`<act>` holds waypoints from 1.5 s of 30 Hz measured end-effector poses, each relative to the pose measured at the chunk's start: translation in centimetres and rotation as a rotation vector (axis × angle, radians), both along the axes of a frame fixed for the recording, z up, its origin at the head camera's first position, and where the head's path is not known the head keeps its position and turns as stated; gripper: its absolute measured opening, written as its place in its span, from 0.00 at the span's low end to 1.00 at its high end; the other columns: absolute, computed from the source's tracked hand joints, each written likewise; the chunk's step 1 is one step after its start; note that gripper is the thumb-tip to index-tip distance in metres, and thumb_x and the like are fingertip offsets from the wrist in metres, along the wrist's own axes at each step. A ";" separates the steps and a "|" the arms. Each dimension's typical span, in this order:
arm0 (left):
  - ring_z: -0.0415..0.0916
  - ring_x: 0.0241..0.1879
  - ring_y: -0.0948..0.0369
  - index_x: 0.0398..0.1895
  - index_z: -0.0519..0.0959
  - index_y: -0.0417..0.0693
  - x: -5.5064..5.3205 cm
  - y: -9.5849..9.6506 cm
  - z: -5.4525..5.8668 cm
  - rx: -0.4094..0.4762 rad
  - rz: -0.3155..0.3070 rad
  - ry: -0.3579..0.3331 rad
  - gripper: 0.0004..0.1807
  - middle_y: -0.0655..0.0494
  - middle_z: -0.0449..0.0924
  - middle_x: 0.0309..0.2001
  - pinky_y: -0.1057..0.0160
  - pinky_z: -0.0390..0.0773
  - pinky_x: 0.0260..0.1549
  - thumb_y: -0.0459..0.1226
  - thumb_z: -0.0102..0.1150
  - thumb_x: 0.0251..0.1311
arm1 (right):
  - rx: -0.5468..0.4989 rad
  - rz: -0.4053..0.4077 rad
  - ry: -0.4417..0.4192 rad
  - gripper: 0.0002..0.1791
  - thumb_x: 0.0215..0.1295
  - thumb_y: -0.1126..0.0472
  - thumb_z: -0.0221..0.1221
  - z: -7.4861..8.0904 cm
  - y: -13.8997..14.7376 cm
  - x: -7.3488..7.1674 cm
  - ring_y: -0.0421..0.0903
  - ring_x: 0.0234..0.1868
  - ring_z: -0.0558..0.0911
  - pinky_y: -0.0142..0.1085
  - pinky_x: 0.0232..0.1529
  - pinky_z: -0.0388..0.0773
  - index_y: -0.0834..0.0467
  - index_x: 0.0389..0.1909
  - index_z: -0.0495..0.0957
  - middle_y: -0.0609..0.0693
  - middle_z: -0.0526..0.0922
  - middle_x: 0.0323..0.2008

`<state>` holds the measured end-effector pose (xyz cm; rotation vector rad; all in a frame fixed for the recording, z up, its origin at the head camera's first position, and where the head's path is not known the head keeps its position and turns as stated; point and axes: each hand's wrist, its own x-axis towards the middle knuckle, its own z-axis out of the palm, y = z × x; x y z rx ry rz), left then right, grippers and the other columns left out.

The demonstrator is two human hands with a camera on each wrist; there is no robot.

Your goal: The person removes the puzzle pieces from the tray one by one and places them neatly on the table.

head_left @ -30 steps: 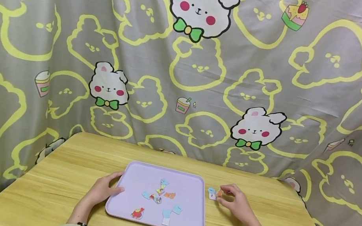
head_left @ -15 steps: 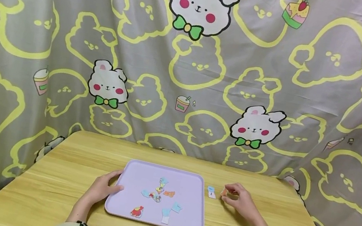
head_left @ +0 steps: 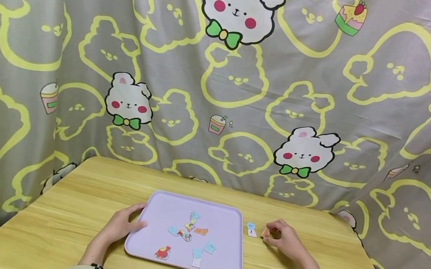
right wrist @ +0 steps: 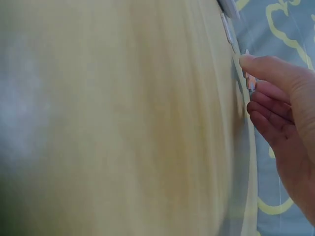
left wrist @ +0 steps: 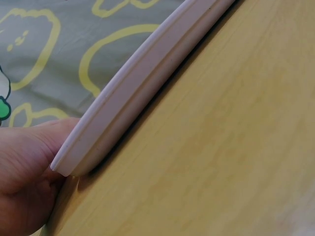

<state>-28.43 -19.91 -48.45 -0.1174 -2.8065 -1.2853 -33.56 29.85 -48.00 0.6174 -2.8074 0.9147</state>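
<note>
The left hand (head_left: 123, 223) grips the left edge of a lilac tray (head_left: 227, 217), its thumb lying over the rim. In the left wrist view, the tray's outer wall (left wrist: 128, 88) sits against that hand (left wrist: 29, 172). To the right of the tray, the right hand (head_left: 286, 241) pinches a small flat orange piece (head_left: 265, 232) between thumb and finger. The piece shows edge-on in the right wrist view, partly hidden by the hand (right wrist: 295, 108). Between tray and right hand lies a blue-and-white piece (head_left: 252, 229) on the table.
Several cut-out pieces lie on the tray, among them an orange one (head_left: 201, 231), a red one (head_left: 163, 253), and blue ones (head_left: 210, 247) at the lower right. The wooden table (head_left: 54, 231) meets a patterned curtain (head_left: 224, 83) at the back.
The right hand has moved slightly right with the orange piece, away from the blue-and-white piece, which now shows more fully. The left hand stays on the tray.
</note>
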 end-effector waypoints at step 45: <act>0.59 0.70 0.35 0.69 0.68 0.39 -0.1 -0.3 -0.1 0.023 0.000 0.006 0.33 0.34 0.67 0.68 0.36 0.61 0.68 0.37 0.64 0.61 | -0.120 -0.012 -0.006 0.25 0.60 0.56 0.67 0.2 -0.7 0.8 0.48 0.45 0.84 0.33 0.49 0.84 0.68 0.54 0.79 0.56 0.83 0.45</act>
